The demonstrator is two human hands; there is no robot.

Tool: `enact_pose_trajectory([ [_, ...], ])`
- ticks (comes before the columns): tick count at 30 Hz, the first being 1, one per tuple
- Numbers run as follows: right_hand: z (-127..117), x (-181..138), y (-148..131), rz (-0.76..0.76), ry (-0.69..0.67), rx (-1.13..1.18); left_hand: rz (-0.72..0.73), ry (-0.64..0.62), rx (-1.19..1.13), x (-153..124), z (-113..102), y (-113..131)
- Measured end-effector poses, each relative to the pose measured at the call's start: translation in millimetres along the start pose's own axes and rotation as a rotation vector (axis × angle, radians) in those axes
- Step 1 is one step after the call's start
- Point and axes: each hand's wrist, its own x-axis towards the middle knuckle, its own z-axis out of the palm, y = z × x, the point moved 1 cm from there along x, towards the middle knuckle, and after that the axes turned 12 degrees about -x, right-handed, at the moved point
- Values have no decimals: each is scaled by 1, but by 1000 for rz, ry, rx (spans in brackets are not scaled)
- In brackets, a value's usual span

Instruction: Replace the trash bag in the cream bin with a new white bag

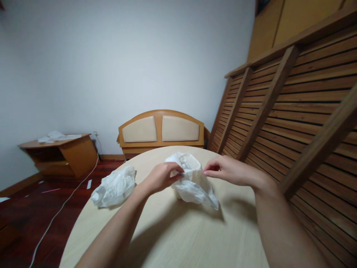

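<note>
A small white bin lined with a thin white plastic bag (pixel 192 178) stands on a round pale wooden table (pixel 178 234). My left hand (pixel 161 177) pinches the bag's edge at the left of the rim. My right hand (pixel 227 170) hovers at the right of the rim with its fingers curled together, and whether it grips the plastic is unclear. A second crumpled white plastic bag (pixel 114 188) lies near the table's left edge, apart from both hands.
A slatted wooden bed frame (pixel 292 108) leans close on the right. A padded headboard (pixel 161 130) stands against the far wall. A low wooden side table (pixel 60 152) with papers sits at the left, and a white cable (pixel 64 203) runs across the dark red floor.
</note>
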Motion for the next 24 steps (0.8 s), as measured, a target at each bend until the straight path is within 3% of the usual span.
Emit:
enact_pose_trajectory([
  [7,5,11,-15,37,164,-141,-43,-90,-35,-11,-31,6],
  [14,28,30,-15,-53,352,-225,-33,85,4,-8,-31,13],
  [19,34,32,-4,11,327,-249,-16,143,14,-7,-28,8],
  [24,38,41,-14,102,425,-255,0,217,-13,-6,-25,12],
])
